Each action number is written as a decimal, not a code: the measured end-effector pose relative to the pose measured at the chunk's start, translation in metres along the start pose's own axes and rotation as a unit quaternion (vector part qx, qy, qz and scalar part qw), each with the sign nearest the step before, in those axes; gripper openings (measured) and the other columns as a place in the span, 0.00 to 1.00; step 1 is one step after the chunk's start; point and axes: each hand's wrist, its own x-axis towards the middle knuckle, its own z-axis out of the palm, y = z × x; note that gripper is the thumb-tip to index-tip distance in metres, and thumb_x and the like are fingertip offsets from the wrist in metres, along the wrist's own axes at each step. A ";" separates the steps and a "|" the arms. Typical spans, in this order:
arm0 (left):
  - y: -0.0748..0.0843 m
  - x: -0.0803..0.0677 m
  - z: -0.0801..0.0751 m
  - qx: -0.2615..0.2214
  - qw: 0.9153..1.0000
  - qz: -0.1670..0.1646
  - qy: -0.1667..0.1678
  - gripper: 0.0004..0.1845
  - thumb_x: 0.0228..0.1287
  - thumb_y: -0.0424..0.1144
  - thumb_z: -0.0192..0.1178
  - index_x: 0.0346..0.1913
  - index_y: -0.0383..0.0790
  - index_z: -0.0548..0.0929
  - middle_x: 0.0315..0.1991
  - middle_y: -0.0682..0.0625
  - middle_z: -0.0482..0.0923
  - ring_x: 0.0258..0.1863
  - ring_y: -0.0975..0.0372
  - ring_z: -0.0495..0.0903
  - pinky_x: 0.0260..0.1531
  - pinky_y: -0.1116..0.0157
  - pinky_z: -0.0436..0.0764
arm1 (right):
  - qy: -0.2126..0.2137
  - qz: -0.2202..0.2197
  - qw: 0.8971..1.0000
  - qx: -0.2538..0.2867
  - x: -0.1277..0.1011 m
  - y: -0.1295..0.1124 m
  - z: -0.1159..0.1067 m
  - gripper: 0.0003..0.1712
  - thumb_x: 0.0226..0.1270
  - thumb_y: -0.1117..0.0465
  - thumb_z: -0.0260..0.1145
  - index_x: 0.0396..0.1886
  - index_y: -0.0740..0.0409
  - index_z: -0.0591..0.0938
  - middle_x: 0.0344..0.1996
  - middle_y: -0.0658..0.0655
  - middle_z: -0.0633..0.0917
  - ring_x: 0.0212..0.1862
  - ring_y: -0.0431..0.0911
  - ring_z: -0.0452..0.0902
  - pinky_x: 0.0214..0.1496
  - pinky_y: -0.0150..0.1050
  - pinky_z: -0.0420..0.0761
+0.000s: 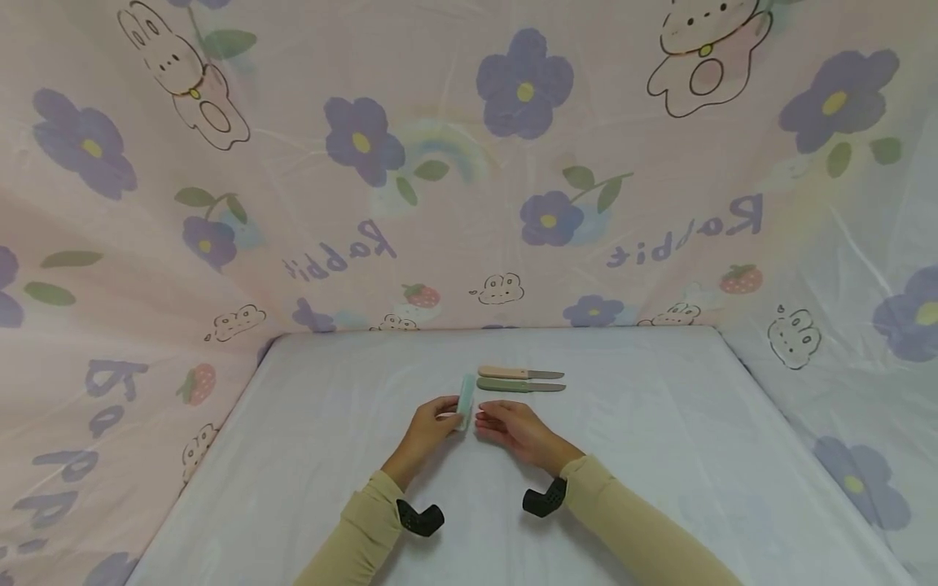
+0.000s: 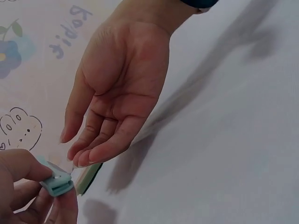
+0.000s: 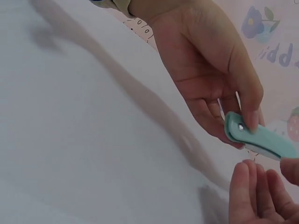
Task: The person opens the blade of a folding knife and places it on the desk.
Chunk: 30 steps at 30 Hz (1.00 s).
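My left hand (image 1: 434, 422) pinches a mint-green folding knife (image 1: 465, 399) between thumb and fingers, tilted up off the white table. A rivet shows at the held end of the folding knife (image 3: 259, 136) in the right wrist view, with a pale strip along its lower edge. Just right of it, my right hand (image 1: 519, 431) has its fingers loosely bent and holds nothing. Its thumb comes close to the knife's far end; whether they touch I cannot tell. Beyond the hands lie a beige-handled knife (image 1: 506, 373) and a green-handled knife (image 1: 509, 385), side by side, blades pointing right.
The white-covered table (image 1: 293, 488) spreads around both hands. A pink printed curtain (image 1: 440, 203) with flowers and rabbits rises behind it and along the sides. Each wrist wears a black camera mount (image 1: 421, 518).
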 end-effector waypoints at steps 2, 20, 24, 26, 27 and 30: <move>0.001 -0.001 0.002 -0.028 0.999 -0.012 -0.011 0.20 0.62 0.33 0.59 0.57 0.30 0.74 0.48 0.41 0.77 0.42 0.60 0.78 0.39 0.64 0.81 | -0.007 -0.011 1.000 -0.015 -0.003 -0.001 -0.001 0.22 0.70 0.62 0.56 0.56 0.76 0.69 0.44 0.63 0.79 0.46 0.47 0.78 0.55 0.42 0.75; 0.007 -0.022 0.024 -0.120 0.986 -0.040 -0.107 0.20 0.64 0.39 0.59 0.54 0.30 0.74 0.46 0.43 0.80 0.43 0.58 0.80 0.43 0.60 0.80 | -0.024 -0.066 0.987 -0.144 -0.027 0.003 -0.018 0.16 0.67 0.58 0.61 0.40 0.70 0.75 0.31 0.56 0.81 0.36 0.44 0.78 0.41 0.38 0.81; 0.007 -0.023 0.025 -0.109 0.988 -0.048 -0.102 0.19 0.64 0.40 0.59 0.52 0.29 0.75 0.44 0.43 0.81 0.40 0.59 0.80 0.40 0.63 0.81 | -0.032 -0.071 0.983 -0.169 -0.030 0.002 -0.020 0.15 0.67 0.59 0.61 0.38 0.70 0.76 0.29 0.55 0.81 0.33 0.43 0.77 0.40 0.38 0.81; 0.007 -0.024 0.026 -0.101 0.988 -0.052 -0.103 0.19 0.64 0.40 0.60 0.50 0.28 0.76 0.43 0.44 0.81 0.39 0.59 0.81 0.39 0.64 0.81 | -0.037 -0.070 0.981 -0.177 -0.032 0.001 -0.021 0.14 0.66 0.60 0.61 0.37 0.71 0.76 0.27 0.55 0.80 0.32 0.43 0.77 0.39 0.39 0.81; 0.007 -0.025 0.027 -0.100 0.988 -0.056 -0.104 0.19 0.63 0.41 0.60 0.50 0.29 0.76 0.42 0.44 0.81 0.39 0.59 0.81 0.39 0.64 0.81 | -0.039 -0.069 0.981 -0.178 -0.033 0.001 -0.021 0.14 0.66 0.60 0.61 0.36 0.71 0.76 0.27 0.55 0.80 0.31 0.43 0.77 0.39 0.39 0.81; 0.007 -0.025 0.027 -0.094 0.988 -0.058 -0.108 0.18 0.63 0.41 0.61 0.49 0.29 0.77 0.42 0.44 0.82 0.38 0.60 0.81 0.39 0.64 0.81 | -0.043 -0.069 0.979 -0.187 -0.036 -0.001 -0.021 0.14 0.67 0.62 0.61 0.35 0.73 0.76 0.26 0.56 0.80 0.30 0.43 0.76 0.39 0.41 0.82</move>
